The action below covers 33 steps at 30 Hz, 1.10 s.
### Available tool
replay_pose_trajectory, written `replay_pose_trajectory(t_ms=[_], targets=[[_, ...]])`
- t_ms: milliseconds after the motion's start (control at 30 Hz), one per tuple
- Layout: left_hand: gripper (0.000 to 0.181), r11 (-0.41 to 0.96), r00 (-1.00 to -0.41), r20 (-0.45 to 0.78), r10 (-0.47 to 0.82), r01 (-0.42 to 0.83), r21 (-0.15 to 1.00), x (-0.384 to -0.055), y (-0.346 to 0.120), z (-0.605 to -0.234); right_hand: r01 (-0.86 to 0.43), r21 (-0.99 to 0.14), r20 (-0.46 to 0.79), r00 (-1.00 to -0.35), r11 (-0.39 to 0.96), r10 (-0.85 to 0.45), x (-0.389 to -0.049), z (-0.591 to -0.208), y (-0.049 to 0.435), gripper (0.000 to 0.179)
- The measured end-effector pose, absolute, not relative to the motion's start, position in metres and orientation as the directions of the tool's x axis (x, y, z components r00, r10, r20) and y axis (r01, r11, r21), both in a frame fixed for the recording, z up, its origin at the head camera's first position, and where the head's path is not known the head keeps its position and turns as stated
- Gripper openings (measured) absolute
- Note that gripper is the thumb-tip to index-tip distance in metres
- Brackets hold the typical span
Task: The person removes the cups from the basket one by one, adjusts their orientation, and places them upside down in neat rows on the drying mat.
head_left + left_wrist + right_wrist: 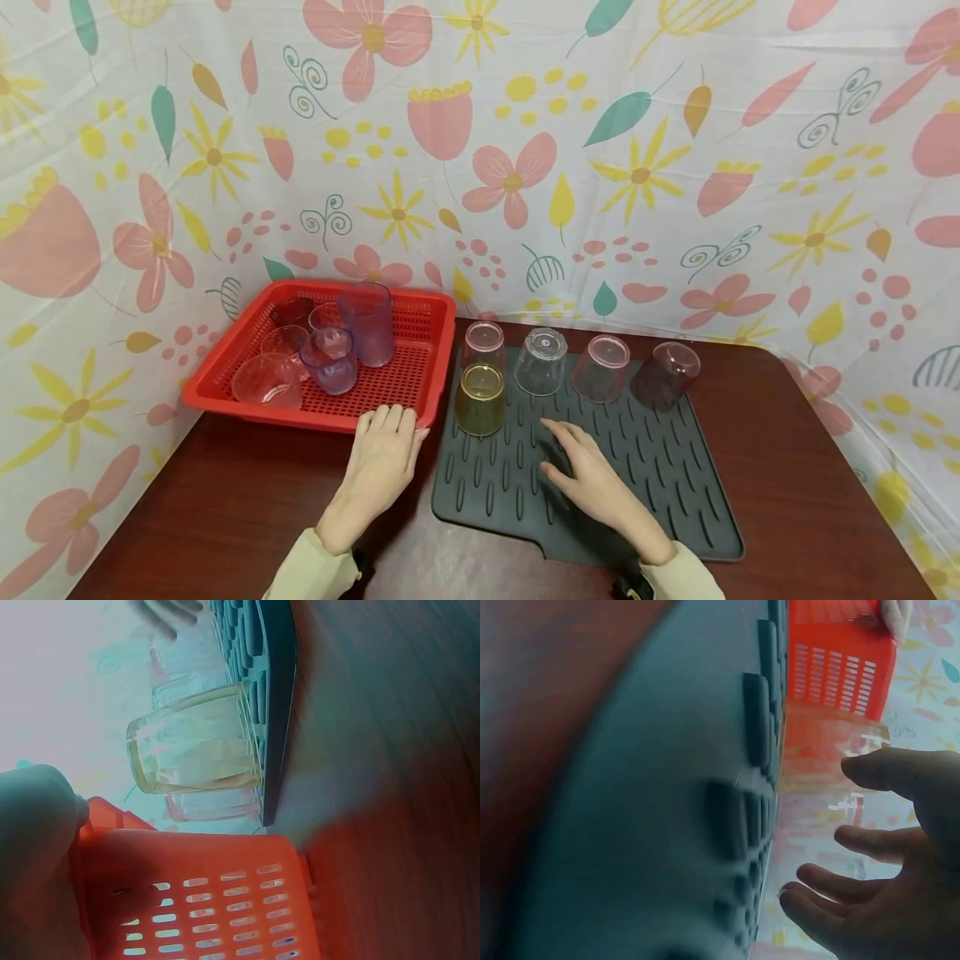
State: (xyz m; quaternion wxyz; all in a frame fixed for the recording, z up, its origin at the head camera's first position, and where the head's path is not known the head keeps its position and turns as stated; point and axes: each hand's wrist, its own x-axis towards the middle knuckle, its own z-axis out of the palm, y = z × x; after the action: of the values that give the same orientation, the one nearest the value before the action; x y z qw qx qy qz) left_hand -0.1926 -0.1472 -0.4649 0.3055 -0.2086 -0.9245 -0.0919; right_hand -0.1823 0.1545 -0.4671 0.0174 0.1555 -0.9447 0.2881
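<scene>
My left hand (386, 450) grips the near right rim of the red plastic basket (330, 423), its fingers bent over the edge and their tips hidden. Inside the basket stand several glasses, among them a tall purple glass (367, 325) and a short purple glass (330, 360). My right hand (592, 479) hovers over the dark grey drying mat (517, 500), thumb and fingers spread with nothing between them. Nearest to it on the mat is an upside-down yellow glass (480, 408). In the right wrist view, this yellow glass (817, 742) shows beyond the thumb.
Along the mat's back stand more upturned glasses: a pinkish glass (483, 337) behind the yellow one, a clear glass (542, 367), a pink-tinted glass (602, 371) and a dark glass (666, 377). A brown table (810, 500) carries everything; a flowered cloth (525, 108) hangs behind.
</scene>
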Motion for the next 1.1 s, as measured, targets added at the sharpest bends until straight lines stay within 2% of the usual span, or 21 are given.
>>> replay_pose_trajectory(t_ms=[367,667,967,1100], targets=[[0.02,0.898,-0.739,0.59,0.326,0.438,0.053,-0.189,-0.147,-0.465,-0.262,-0.47,0.032,-0.959,0.843,-0.28,-0.147,-0.473,0.18,0.055],[0.021,0.896,-0.733,0.595,0.331,0.441,0.045,-0.19,-0.146,-0.463,-0.179,-0.44,-0.078,-0.969,0.88,-0.235,-0.124,-0.468,0.199,0.058],[0.019,0.901,-0.757,0.565,0.328,0.43,0.053,-0.189,-0.147,-0.462,-0.326,-0.413,-0.016,-0.931,0.85,-0.365,-0.105,-0.494,0.225,0.069],[0.019,0.904,-0.787,0.519,0.334,0.423,0.06,-0.189,-0.148,-0.458,-0.322,-0.404,-0.057,-0.925,0.856,-0.375,-0.097,-0.506,0.231,0.073]])
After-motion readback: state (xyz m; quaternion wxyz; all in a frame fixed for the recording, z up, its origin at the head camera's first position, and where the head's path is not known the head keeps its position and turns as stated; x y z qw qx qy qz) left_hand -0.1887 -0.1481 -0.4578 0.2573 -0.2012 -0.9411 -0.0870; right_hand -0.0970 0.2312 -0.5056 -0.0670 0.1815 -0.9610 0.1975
